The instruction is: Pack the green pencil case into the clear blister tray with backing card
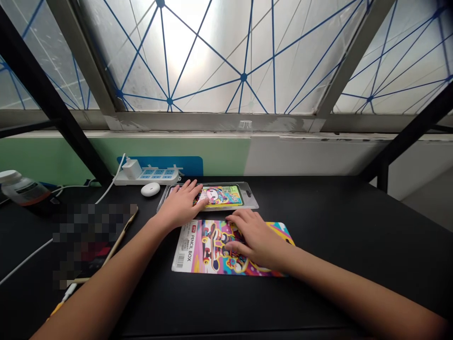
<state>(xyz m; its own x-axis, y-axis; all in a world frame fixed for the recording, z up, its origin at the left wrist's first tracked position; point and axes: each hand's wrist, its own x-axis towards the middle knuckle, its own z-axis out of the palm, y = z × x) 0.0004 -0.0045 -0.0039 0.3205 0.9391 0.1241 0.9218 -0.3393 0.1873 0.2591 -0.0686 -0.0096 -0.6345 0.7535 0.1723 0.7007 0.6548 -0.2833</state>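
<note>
A colourful pencil box (223, 196) in a clear plastic package (250, 200) lies toward the back of the black table. My left hand (182, 203) rests on its left part, fingers spread. Nearer to me is a bright printed card (189, 264) with "PENCIL BOX" and a barcode along its left end. Over the middle of this card lies my right hand (258, 238), its fingers apart and slightly bent, covering part of the print. Neither hand grips anything.
A white power strip (155, 177) with a plugged-in charger (131, 168) stands against the wall. Before it sits a white oval case (150, 189). At the left are a bottle (26, 191), cables and a blurred-out item (95, 245). Black frame bars (60, 108) slant on both sides.
</note>
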